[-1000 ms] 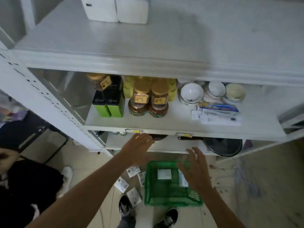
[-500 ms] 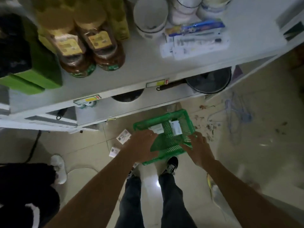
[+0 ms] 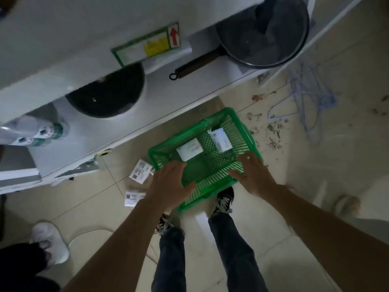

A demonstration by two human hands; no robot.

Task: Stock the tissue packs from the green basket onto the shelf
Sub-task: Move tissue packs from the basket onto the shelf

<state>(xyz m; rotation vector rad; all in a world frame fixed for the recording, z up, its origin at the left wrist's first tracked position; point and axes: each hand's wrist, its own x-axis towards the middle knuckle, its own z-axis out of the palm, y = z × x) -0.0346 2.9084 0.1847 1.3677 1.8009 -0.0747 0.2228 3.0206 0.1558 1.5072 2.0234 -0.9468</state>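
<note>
Your left hand [image 3: 168,186] and right hand [image 3: 251,174] hover, fingers spread and empty, over the green basket [image 3: 242,131] on the floor. Two tissue packs [image 3: 189,151] inside (likely light, soft): pinch each across its short sides.

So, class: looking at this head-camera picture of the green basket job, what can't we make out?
- Print on the two tissue packs in the green basket: too small and blurred.
- Whether the left hand and right hand grip the rim: fingers hide contact.
- The basket's near corner: hidden by the left hand.
- The upper shelves: out of frame.
</note>
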